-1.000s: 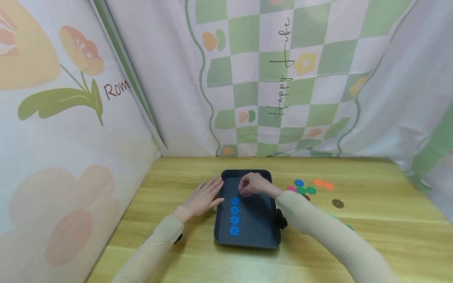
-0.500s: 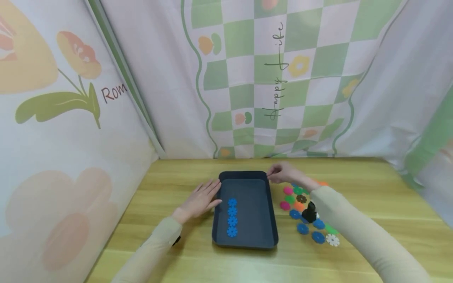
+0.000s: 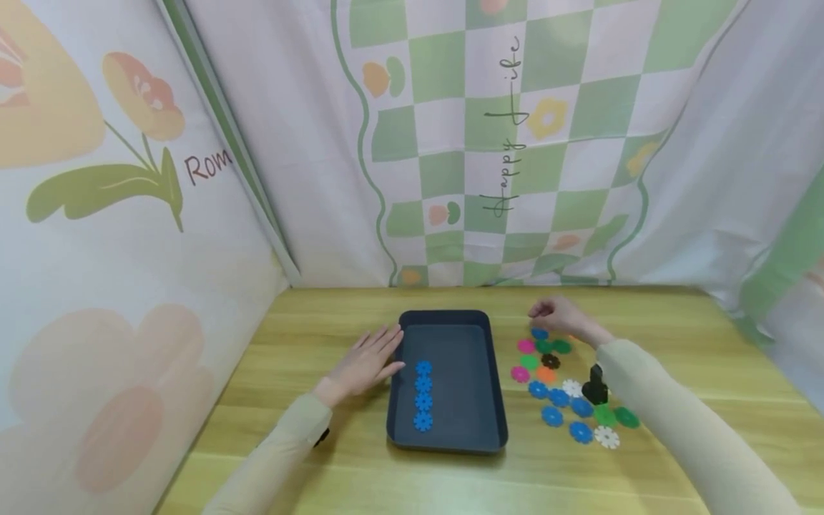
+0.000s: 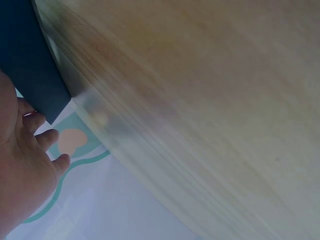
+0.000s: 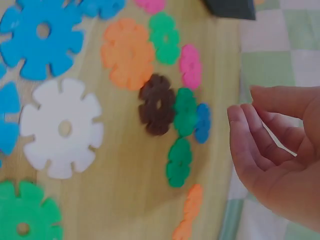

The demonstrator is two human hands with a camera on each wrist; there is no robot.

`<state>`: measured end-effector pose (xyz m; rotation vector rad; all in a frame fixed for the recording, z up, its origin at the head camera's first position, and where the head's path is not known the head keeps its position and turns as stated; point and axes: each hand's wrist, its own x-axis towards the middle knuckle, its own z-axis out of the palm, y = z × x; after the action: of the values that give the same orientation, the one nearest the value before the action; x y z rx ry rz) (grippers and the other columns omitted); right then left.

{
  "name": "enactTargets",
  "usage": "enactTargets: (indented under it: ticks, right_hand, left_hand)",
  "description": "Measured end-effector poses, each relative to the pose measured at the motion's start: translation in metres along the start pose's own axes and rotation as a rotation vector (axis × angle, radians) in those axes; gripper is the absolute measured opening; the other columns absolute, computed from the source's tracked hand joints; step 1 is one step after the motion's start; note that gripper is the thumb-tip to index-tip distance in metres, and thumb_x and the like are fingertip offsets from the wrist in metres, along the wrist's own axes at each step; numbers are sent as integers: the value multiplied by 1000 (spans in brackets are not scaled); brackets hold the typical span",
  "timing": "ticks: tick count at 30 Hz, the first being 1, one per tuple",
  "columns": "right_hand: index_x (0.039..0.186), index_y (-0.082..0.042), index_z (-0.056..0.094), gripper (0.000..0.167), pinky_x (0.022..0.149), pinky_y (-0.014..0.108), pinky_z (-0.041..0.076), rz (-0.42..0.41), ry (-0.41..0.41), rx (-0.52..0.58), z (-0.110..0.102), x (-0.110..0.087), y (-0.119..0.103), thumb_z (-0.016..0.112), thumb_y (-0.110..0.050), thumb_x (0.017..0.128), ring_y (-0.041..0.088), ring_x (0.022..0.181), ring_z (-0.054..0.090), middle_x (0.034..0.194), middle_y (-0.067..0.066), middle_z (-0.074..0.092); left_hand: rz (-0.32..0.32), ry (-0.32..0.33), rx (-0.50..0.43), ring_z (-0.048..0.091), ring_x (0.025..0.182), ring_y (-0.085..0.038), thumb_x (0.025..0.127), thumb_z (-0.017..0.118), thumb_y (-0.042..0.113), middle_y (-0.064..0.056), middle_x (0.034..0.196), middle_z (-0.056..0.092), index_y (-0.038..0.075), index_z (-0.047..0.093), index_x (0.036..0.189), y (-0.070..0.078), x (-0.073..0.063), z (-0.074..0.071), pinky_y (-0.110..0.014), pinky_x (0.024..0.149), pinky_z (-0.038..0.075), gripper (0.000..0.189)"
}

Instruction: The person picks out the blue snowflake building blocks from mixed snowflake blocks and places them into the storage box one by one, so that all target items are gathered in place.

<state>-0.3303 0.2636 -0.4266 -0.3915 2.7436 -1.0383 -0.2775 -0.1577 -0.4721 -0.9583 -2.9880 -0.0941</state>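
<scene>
My left hand (image 3: 362,363) rests with straight fingers against the left rim of a dark grey tray (image 3: 463,386); the left wrist view shows the fingertips (image 4: 61,164) by the tray's edge. Inside the tray, several blue flower-shaped plastic discs (image 3: 423,402) lie in a straight column on the left side. Over on the right, my right hand (image 3: 563,320) hovers just beyond a small blue disc (image 3: 539,334). Its fingers are loosely bent, thumb close to the fingertips, and the right wrist view shows nothing between them. That blue disc (image 5: 202,123) lies beside a green one (image 5: 185,112).
Loose notched discs are scattered on the wooden table right of the tray: pink (image 3: 520,374), orange (image 3: 546,374), brown (image 3: 550,361), white (image 3: 606,436), green (image 3: 626,417) and several blue (image 3: 581,432). A curtain (image 3: 489,179) hangs behind the table and a printed wall (image 3: 129,286) stands left.
My right hand has left the tray, passing over its right rim to the far end of the scattered discs. The left hand stays at the rim, and the blue column looks unchanged.
</scene>
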Motion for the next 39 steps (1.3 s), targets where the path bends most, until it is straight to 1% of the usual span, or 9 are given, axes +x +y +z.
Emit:
enactTargets:
  ticks: [2,4,8,12,16,19,23,35,39]
  right_hand:
    - [110,11,62,29,72,32,54,8,25,-35,1,0,5,64,-12,93,22,84,64,99,21,68]
    - [109,11,62,28,72,33,54,5,45,-58,1,0,9,65,-11,92,24,85,64,99,23,67]
    - [106,13,63,27,76,38,56,-7,63,-86,2,1,15,66,-8,90,27,86,64,99,26,67]
    - [105,14,63,25,74,38,57,5,44,-90,3,2,21,66,-4,87,26,83,65,97,26,67]
    - [104,13,63,26,69,33,56,56,24,-77,3,1,25,68,-4,86,23,79,64,94,23,67]
    - [104,11,63,27,69,31,55,97,20,-75,3,1,25,71,-8,86,22,79,63,93,19,67]
    - [103,9,64,28,71,33,55,129,9,-76,4,-1,25,73,-11,85,21,81,62,92,17,67]
    - [105,9,63,31,74,34,55,164,-4,-46,9,2,24,74,-11,84,21,83,61,92,15,66]
    - [103,7,61,32,71,31,53,158,-3,-51,11,4,25,76,-12,82,21,83,60,93,15,65]
  left_hand:
    - [1,2,5,23,154,-31,105,31,54,-6,167,19,12,21,159,0,0,0,-53,124,23,70]
    - [-1,2,6,23,154,-31,105,31,55,-6,167,19,12,21,159,0,1,1,-52,124,23,70]
    - [-5,2,0,22,154,-30,105,30,55,-5,168,17,13,19,160,0,2,1,-53,124,23,69]
    - [-3,2,-8,21,155,-31,106,30,54,-5,168,16,13,19,160,0,4,0,-53,124,22,69]
    - [-7,0,-5,21,155,-30,105,31,54,-4,168,16,13,19,160,1,3,-1,-53,124,22,69]
    - [-11,-4,-10,20,155,-30,105,31,54,-4,168,16,13,19,160,1,2,-2,-52,125,21,69]
    - [-9,-4,-25,20,155,-30,105,32,54,-5,168,16,13,19,160,2,1,-3,-53,125,21,69]
    - [-14,-7,-22,19,155,-29,105,32,53,-5,168,16,13,19,160,-1,0,0,-53,125,20,69]
    - [-19,-13,-21,18,155,-28,105,32,54,-5,168,16,13,19,160,-2,0,0,-53,125,20,69]
